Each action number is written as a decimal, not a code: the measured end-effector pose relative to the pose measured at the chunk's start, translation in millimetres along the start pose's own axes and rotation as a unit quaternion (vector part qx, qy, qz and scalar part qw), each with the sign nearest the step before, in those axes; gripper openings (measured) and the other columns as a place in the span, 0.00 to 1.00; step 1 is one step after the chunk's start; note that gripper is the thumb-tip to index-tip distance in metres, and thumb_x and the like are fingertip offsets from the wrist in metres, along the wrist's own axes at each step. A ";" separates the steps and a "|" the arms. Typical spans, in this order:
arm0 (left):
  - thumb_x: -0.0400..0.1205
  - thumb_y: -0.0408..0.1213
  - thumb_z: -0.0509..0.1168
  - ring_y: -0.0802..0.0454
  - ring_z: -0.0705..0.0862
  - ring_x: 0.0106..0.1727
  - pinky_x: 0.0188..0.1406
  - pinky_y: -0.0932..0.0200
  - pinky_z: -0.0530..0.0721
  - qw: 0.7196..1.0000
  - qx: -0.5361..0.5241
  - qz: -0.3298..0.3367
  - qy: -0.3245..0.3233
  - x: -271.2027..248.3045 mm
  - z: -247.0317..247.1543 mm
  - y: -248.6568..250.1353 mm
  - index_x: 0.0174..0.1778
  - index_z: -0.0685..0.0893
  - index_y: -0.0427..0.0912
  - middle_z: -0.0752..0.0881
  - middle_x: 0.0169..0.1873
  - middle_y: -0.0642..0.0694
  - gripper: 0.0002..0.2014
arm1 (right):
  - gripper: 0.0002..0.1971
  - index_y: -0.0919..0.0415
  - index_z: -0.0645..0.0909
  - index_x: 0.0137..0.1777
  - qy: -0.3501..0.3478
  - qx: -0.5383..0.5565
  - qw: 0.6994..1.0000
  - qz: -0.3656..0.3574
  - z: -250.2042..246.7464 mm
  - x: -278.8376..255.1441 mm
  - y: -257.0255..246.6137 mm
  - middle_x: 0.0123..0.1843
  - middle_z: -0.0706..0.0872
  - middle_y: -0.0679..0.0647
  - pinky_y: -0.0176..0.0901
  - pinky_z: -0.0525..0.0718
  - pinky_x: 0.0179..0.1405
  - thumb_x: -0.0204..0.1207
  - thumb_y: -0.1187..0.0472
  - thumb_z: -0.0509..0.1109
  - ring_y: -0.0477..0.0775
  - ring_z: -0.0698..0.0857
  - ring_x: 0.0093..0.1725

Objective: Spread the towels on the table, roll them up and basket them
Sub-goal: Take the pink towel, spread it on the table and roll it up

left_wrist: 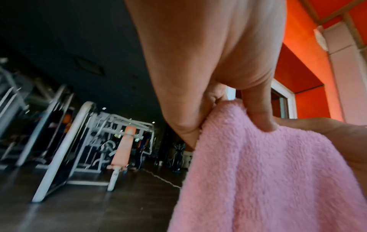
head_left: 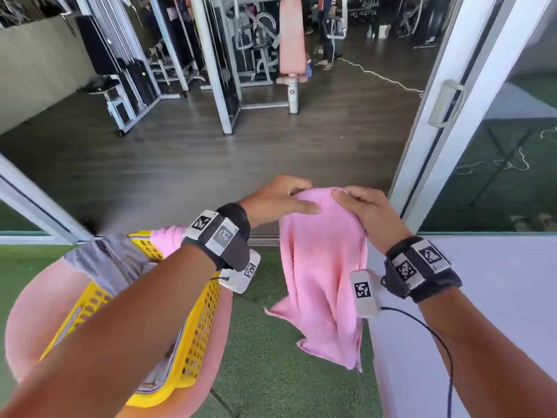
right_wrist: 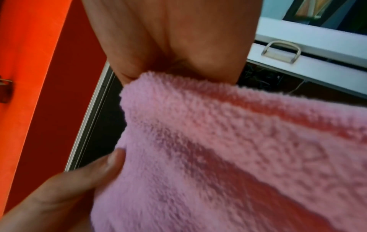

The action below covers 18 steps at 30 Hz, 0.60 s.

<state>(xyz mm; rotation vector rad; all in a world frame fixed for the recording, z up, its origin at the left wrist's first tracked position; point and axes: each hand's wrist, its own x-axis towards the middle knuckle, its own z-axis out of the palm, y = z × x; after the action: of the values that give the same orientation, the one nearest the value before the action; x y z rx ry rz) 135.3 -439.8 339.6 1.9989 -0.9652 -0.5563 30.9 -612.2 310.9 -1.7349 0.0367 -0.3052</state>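
A yellow basket (head_left: 199,336) sits low at left – grey and pink cloth inside. The left hand (head_left: 275,200) and right hand (head_left: 366,211) pinch the top edge of a pink towel (head_left: 324,273) hanging between them – no writing readable.

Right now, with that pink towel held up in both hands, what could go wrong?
The pink towel hangs bunched from the left hand and right hand, which pinch its top edge close together; it may reach the table creased. Its lower corner dangles over the green turf and could brush it. The yellow basket sits under the left forearm, where a bump might shift it.
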 end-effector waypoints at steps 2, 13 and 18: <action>0.73 0.43 0.73 0.55 0.69 0.33 0.29 0.58 0.62 0.998 -0.054 -0.038 -0.003 -19.3 11.1 -20.6 0.34 0.76 0.41 0.70 0.30 0.49 0.14 | 0.18 0.78 0.79 0.44 -0.032 -0.006 0.999 0.003 8.8 -0.2 8.7 0.36 0.74 0.56 0.41 0.69 0.37 0.81 0.58 0.69 0.48 0.72 0.37; 0.78 0.39 0.68 0.46 0.66 0.42 0.36 0.55 0.62 0.968 -0.221 -0.075 0.092 -49.6 12.5 -45.1 0.37 0.78 0.42 0.70 0.38 0.40 0.07 | 0.11 0.65 0.81 0.38 -0.148 0.038 0.987 0.052 56.2 6.2 17.0 0.26 0.77 0.39 0.25 0.69 0.30 0.82 0.62 0.67 0.36 0.72 0.27; 0.83 0.33 0.64 0.62 0.68 0.33 0.33 0.66 0.67 0.987 -0.094 -0.043 0.123 -45.6 4.8 -41.4 0.33 0.78 0.38 0.71 0.28 0.54 0.12 | 0.14 0.66 0.79 0.36 -0.140 -0.008 0.990 0.011 62.1 14.2 16.4 0.29 0.70 0.46 0.30 0.64 0.31 0.82 0.59 0.68 0.40 0.67 0.30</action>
<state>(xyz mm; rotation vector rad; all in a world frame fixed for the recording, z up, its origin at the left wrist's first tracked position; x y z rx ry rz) 122.1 -390.9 304.2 1.8927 -0.6559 -0.4188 60.9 -558.3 288.0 -1.7773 -0.1448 -0.0430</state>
